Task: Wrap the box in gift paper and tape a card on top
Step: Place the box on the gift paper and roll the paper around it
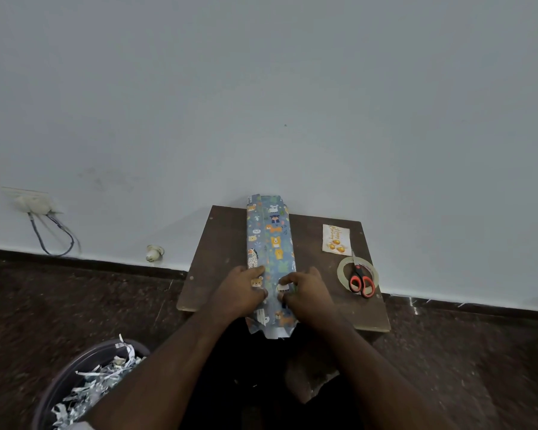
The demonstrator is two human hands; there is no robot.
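A long narrow box wrapped in blue animal-print gift paper [271, 243] lies lengthwise down the middle of a small brown board [218, 243]. Paper ends stick out past the box at the far and near ends. My left hand [241, 293] lies flat on the near left side of the wrapped box, its fingers pressing the paper down. On the near right side my right hand [305, 293] has its fingers curled and pressing onto the paper near the seam. A white greeting card [336, 238] with gold print lies on the board's right part.
A roll of clear tape [343, 271] lies below the card with red-handled scissors [361, 280] resting across it. A bin [75, 386] of shredded paper stands at the lower left on the dark floor. A wall socket with cables [35, 203] is at the left.
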